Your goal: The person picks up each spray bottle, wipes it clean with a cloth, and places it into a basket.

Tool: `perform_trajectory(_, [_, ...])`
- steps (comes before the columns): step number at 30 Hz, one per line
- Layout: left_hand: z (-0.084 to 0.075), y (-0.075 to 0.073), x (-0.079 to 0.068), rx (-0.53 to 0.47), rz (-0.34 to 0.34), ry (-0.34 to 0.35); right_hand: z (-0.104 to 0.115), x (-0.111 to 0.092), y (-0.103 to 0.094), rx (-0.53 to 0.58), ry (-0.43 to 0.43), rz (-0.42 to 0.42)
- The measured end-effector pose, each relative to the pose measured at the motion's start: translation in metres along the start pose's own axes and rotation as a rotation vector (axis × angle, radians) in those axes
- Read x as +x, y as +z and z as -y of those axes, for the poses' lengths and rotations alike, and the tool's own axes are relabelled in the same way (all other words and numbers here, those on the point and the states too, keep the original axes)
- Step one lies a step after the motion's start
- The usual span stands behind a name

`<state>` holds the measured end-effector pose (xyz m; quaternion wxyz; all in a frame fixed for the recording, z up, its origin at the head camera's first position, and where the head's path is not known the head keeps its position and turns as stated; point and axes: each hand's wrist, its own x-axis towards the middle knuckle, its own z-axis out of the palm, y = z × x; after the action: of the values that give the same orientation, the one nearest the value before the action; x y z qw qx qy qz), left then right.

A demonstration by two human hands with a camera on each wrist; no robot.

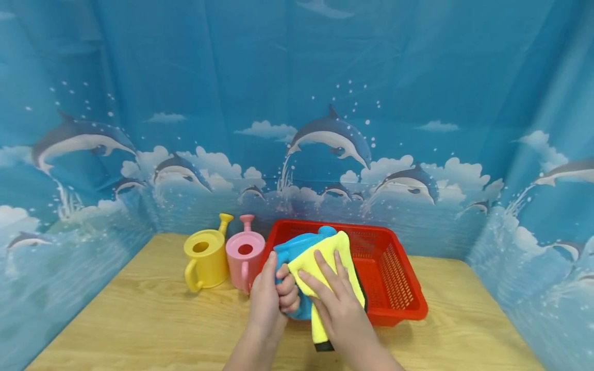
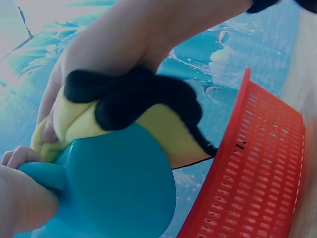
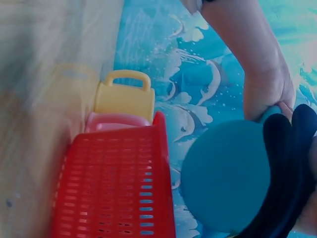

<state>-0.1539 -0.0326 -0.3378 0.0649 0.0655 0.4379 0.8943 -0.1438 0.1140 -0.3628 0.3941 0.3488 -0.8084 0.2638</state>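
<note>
A light-blue watering can (image 1: pixel 290 249) is held up in front of the red basket. My left hand (image 1: pixel 271 299) grips its handle, the fingers curled round it. Over the can lies a yellow cloth (image 1: pixel 331 252) with a black edge. My right hand (image 1: pixel 341 309) presses this cloth on the can with its fingers spread and nearly straight. In the left wrist view, the body of the can (image 2: pixel 124 188) faces the camera and the cloth bunches above it. The can's rounded underside (image 3: pixel 225 173) shows in the right wrist view. Cloth and hands hide much of the can.
A red plastic basket (image 1: pixel 413 304) with perforated walls stands on the wooden table (image 1: pixel 153 319) behind the hands. To its left are a pink watering can (image 1: pixel 236 260) and a yellow watering can (image 1: pixel 211 263). A blue dolphin-print curtain (image 1: pixel 223 129) surrounds the table.
</note>
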Motion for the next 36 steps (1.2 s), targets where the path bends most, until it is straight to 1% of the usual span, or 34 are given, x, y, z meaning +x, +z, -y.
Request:
perform_trajectory(2, [-0.002,-0.002,0.0,-0.025,0.008,-0.01,0.002,-0.004,0.0,-0.02,-0.033,-0.016])
perform_trajectory(7, [-0.008,-0.004,-0.002,-0.118,0.052,-0.051,0.004,-0.015,-0.002,-0.06,-0.062,-0.035])
perform_trajectory(9, [-0.01,-0.004,-0.003,-0.138,0.07,-0.062,0.005,-0.019,-0.003,-0.068,-0.079,-0.047])
perform_trajectory(13, [-0.011,-0.003,-0.007,-0.13,0.128,-0.088,0.005,-0.027,-0.005,-0.092,-0.135,-0.1])
perform_trajectory(15, [-0.01,-0.001,-0.008,-0.11,0.169,-0.092,0.005,-0.029,-0.007,-0.095,-0.138,-0.117])
perform_trajectory(18, [-0.007,0.002,-0.008,-0.075,0.195,-0.065,0.005,-0.027,-0.011,-0.082,-0.08,-0.089])
perform_trajectory(20, [-0.005,0.003,-0.007,-0.054,0.193,-0.037,0.006,-0.023,-0.014,-0.056,-0.032,-0.05])
perform_trajectory(22, [-0.003,0.005,-0.007,-0.04,0.187,-0.025,0.005,-0.018,-0.017,-0.035,0.001,-0.022])
perform_trajectory(24, [-0.001,0.006,-0.007,-0.04,0.204,-0.022,0.004,-0.012,-0.019,-0.018,0.037,-0.006])
perform_trajectory(28, [0.006,0.008,-0.006,-0.053,0.281,-0.007,-0.001,0.002,-0.021,0.013,0.129,-0.006])
perform_trajectory(31, [0.009,0.008,-0.006,-0.061,0.307,0.015,-0.006,0.012,-0.021,0.042,0.194,0.004])
perform_trajectory(32, [0.01,0.007,-0.006,-0.067,0.314,0.02,-0.008,0.015,-0.021,0.054,0.21,0.011])
perform_trajectory(34, [0.011,0.006,-0.006,-0.091,0.355,0.031,-0.01,0.019,-0.021,0.071,0.232,0.023])
perform_trajectory(36, [0.011,0.004,-0.006,-0.126,0.416,0.028,-0.01,0.02,-0.023,0.073,0.236,0.026])
